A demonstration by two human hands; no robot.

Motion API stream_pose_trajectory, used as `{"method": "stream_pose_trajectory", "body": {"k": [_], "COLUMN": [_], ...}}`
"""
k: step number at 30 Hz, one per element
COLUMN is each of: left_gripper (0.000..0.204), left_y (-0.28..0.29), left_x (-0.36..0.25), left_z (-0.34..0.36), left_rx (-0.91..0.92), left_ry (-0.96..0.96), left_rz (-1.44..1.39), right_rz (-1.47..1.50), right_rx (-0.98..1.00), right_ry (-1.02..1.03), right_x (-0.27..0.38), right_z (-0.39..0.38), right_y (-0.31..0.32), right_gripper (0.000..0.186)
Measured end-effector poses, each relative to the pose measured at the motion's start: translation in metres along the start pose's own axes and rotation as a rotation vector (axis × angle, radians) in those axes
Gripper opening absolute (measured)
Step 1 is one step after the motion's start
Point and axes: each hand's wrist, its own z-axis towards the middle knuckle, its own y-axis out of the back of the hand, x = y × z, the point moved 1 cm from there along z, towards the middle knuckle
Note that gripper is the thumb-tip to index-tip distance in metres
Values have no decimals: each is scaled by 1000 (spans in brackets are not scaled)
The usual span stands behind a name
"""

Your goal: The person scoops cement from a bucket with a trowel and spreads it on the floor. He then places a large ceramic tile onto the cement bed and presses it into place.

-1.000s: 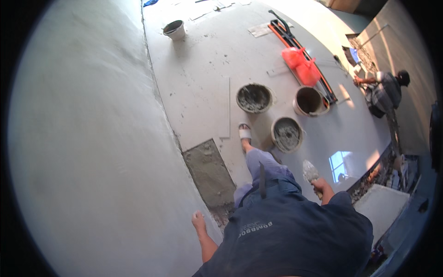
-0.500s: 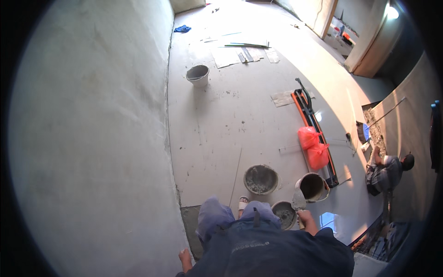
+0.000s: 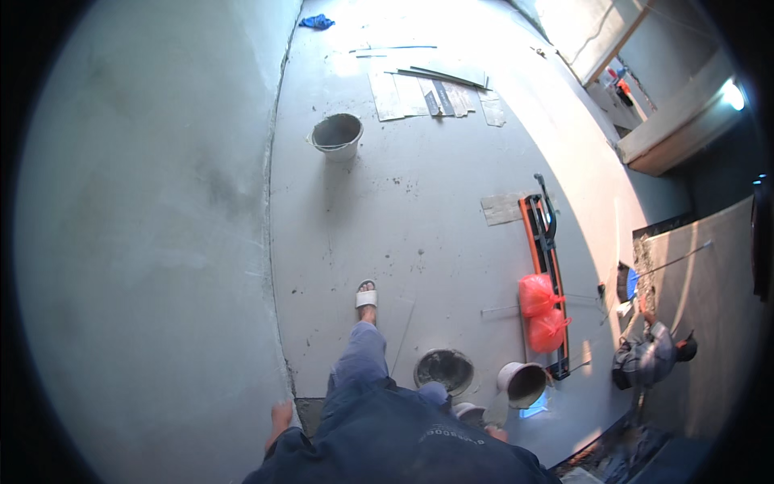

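Observation:
My left hand (image 3: 280, 416) is low beside the plastered wall, with nothing seen in it; its fingers look loosely open. Whether it touches the wall, I cannot tell. My right hand (image 3: 496, 434) shows only in part past my dark shirt, closed round a trowel whose blade is hard to make out against the grey floor. Just left of that hand, a small bucket (image 3: 468, 410) is partly hidden by my body. Ahead of it stands a wide mortar tub (image 3: 444, 372) with grey residue inside. A light bucket (image 3: 522, 383) is to its right, its dark mouth facing me.
Red plastic bags (image 3: 547, 331) lie against an orange and black tile cutter (image 3: 538, 238). Farther off are another bucket (image 3: 336, 137) and flat cardboard pieces (image 3: 401, 97) with strips. A co-worker (image 3: 647, 358) crouches at right near a blue broom (image 3: 626, 282). The wall (image 3: 161, 242) bounds my left.
My foot has stepped forward onto the floor slabs. The tub and buckets nearby now appear lower in view. My right hand and trowel have dropped lower, mostly behind my body.

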Motion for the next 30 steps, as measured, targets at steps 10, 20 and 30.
{"method": "stream_pose_trajectory", "body": {"k": [10, 20, 30], "left_gripper": [48, 50, 28], "left_y": [264, 261, 162], "left_x": [-427, -690, -667], "left_z": [149, 245, 313], "left_rx": [-165, -128, -78], "left_ry": [-431, -474, 257], "left_rz": [59, -312, -387], "right_rz": [385, 110, 507], "right_rx": [124, 172, -50], "right_ry": [-193, -94, -169], "right_x": [257, 385, 606], "right_z": [114, 270, 381], "right_y": [62, 171, 365], "right_gripper": [29, 29, 17]}}
